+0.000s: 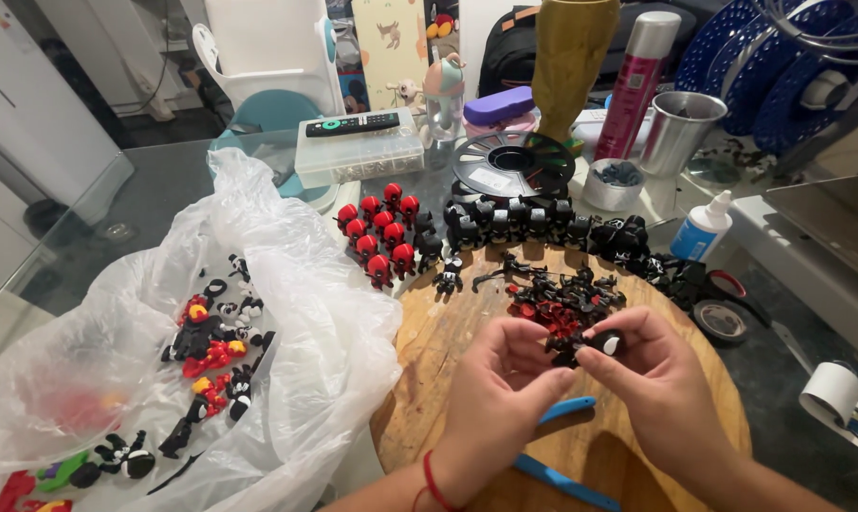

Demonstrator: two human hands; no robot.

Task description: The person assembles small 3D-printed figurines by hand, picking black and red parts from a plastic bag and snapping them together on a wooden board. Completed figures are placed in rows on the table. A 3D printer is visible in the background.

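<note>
Crumpled clear plastic bag (286,313) of small figure parts far left. Left hand (500,384) and right hand (661,379) meet over round wooden board (448,332); fingers of both pinch small black-and-white plastic figure (599,343). Loose black and red parts pile (562,299) just behind.
</note>
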